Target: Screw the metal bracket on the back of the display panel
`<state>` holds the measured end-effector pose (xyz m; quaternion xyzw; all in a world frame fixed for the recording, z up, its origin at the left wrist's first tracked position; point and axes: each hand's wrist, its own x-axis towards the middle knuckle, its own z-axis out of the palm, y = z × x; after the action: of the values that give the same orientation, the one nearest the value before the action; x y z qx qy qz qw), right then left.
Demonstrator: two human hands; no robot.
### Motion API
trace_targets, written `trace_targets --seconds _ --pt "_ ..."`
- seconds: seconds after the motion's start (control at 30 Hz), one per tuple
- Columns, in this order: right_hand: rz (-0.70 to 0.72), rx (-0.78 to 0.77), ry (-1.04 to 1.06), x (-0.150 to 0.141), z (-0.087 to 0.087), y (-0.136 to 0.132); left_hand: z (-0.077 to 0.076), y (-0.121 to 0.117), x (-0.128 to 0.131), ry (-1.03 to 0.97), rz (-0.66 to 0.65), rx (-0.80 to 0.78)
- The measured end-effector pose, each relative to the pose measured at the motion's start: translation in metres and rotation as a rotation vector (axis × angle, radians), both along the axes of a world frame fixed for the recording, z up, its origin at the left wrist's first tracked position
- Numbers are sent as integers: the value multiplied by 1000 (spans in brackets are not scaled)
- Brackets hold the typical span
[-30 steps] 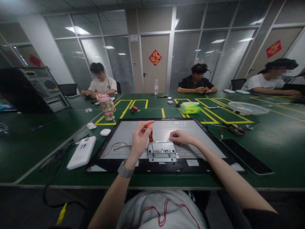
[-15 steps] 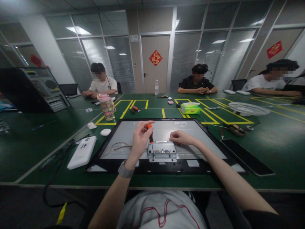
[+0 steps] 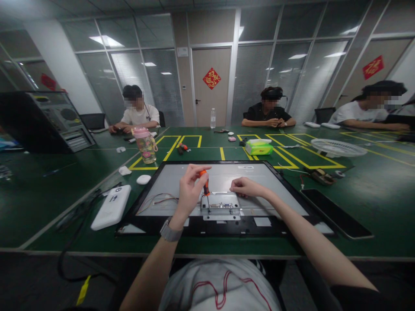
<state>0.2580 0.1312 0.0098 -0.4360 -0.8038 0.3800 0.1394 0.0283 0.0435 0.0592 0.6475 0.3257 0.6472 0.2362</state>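
Note:
My left hand [image 3: 191, 188] grips an orange-and-black screwdriver [image 3: 206, 183] by its handle, the forefinger stretched out over the top. The shaft points down to the left front of a metal bracket [image 3: 223, 201] with connector ports along its near side. That bracket sits on the grey back of a black-framed display panel [image 3: 275, 196], which lies flat before me. At the bracket's far right edge rests my right hand [image 3: 243, 186], its fingers curled in; whatever they hold, if anything, is hidden. Thin wires [image 3: 158, 198] run across the panel to the left of my left hand.
A white power bank [image 3: 112, 207] lies left of the panel, near a white round case [image 3: 143, 179] and a pink-lidded bottle [image 3: 145, 144]. To the right are a black phone-like slab [image 3: 337, 214] and a white round grille [image 3: 339, 147]. Several people sit across the table.
The screwdriver's handle has turned a little in my left fingers, its orange stripes showing differently. My right hand has stayed in place.

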Motion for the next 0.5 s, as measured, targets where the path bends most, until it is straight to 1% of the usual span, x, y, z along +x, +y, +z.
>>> trace_targets --seconds 0.1,0.17,0.23,0.37,0.43,0.5 --pt "-3 -8 1 0 0 0 1 -1 1 4 11 38" --pt "-9 -15 4 0 -1 0 0 -1 1 12 4 33" --pt "-7 -16 9 0 -1 1 -1 -1 0 -1 -39 -5" --pt "2 -2 11 0 -1 0 -4 1 0 -92 -157 -91" --pt "4 2 9 0 0 0 -4 2 -1 -81 -135 -63" --pt "3 1 5 0 0 0 -3 2 0 -46 -76 -1"
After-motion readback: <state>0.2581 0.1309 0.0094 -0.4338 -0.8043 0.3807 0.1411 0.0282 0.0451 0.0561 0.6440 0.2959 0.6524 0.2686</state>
